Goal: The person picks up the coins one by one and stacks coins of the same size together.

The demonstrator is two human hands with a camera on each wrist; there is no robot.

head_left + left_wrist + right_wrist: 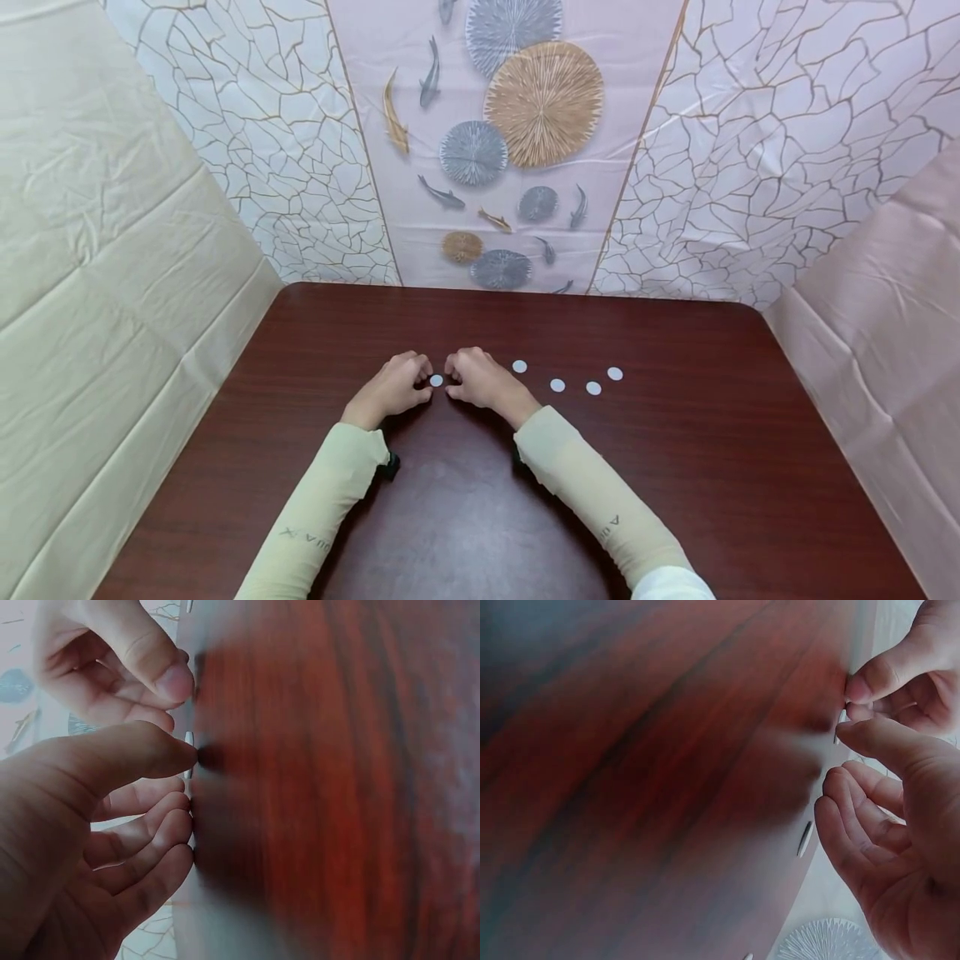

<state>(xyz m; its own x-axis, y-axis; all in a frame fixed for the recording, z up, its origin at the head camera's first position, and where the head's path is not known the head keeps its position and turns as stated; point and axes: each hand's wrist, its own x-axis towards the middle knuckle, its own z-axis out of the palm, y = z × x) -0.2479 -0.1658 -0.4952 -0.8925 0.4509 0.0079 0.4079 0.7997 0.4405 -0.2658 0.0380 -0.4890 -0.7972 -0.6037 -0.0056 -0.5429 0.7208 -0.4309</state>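
A white disc [437,381] lies flat on the dark wooden table between my two hands. My left hand [393,385] is close at its left side, thumb and bent fingers apart, fingertips down at the tabletop. From the right, my right hand [483,379] faces it with loosely bent fingers, a small gap from the disc in the head view. In the left wrist view the disc [188,742] shows edge-on, partly hidden behind the left thumb. The right wrist view has the disc [840,726] between the two thumb tips.
Several more white discs lie right of my right hand: one disc [520,366] nearest it, others further right, such as the far disc [615,373]. The brown table [712,467] ends at a patterned cloth backdrop [502,208], with plain cloth at both sides.
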